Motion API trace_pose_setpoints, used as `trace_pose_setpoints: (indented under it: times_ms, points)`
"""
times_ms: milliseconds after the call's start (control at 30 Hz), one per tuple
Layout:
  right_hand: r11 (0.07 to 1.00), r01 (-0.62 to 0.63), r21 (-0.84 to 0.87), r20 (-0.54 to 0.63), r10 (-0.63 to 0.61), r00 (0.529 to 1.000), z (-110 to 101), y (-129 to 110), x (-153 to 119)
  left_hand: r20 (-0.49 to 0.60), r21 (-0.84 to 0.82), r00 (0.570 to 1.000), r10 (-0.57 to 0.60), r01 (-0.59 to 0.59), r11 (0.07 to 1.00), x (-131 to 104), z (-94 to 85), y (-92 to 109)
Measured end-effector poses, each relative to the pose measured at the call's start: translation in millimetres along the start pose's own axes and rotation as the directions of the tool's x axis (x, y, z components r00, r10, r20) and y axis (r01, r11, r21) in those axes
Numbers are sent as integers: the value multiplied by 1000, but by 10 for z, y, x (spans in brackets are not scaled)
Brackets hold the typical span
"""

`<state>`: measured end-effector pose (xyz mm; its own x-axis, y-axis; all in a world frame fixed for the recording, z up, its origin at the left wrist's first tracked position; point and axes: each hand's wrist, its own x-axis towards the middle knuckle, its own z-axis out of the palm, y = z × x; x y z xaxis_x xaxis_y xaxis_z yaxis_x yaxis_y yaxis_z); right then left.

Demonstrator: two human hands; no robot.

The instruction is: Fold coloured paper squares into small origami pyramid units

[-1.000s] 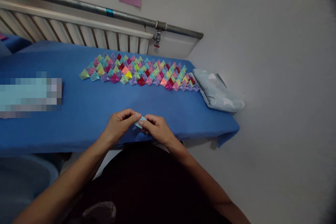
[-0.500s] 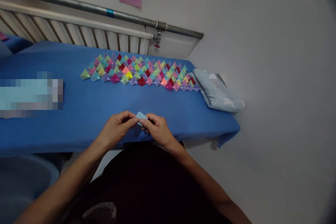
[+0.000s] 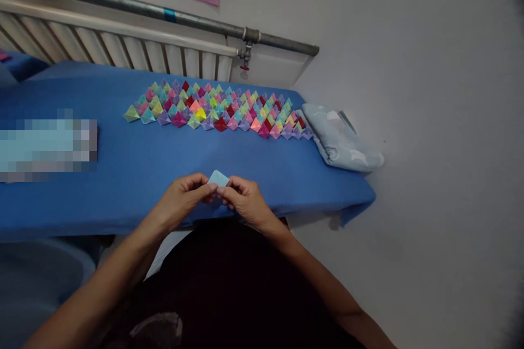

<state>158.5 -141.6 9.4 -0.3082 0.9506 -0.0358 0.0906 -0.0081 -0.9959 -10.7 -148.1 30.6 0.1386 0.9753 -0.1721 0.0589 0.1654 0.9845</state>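
Between my two hands is a small light-blue piece of folded paper (image 3: 218, 178), held above the near part of the blue-covered table (image 3: 143, 166). My left hand (image 3: 189, 194) pinches its left side, thumb on top. On the right, my right hand (image 3: 244, 197) grips the lower right edge the same way, and the two thumbs almost meet. The paper's underside and some fingertips are hidden. Beyond my hands stand rows of small folded-paper pieces (image 3: 221, 123) in pink, green, purple, yellow, red and blue, each pointed at the top.
A folded grey-blue cloth (image 3: 338, 142) lies at the table's right end. A blurred-out light-blue object (image 3: 36, 144) is on the left. Behind the table run a radiator (image 3: 135, 49) and a metal pipe (image 3: 204, 23). A blue basin (image 3: 41, 278) sits low at the left.
The light-blue paper has turned in my fingers, and more of its flat face shows above my thumbs. Both hands still hold it at nearly the same place. The view has shifted slightly.
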Motion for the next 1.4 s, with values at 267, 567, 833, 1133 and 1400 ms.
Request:
trace_pose_setpoints:
  times_ms: [267,567,833,1133,1400]
  points:
    - [999,-16,-33,64,19,998,-44,-48,9,67,13,998,-3,3,1000,10,-40,-20]
    - [993,-114,18,59,113,992,-44,-34,8,108,109,994,19,-30,994,19,-46,-46]
    - [973,-218,71,51,215,975,-19,0,34,187,266,982,-25,-26,964,79,-84,-110]
    - [967,-219,129,-35,226,974,7,76,78,194,267,981,-19,-35,963,95,-14,-177]
    - [960,-239,144,22,238,971,-17,72,80,139,250,990,-12,-23,968,119,6,-213]
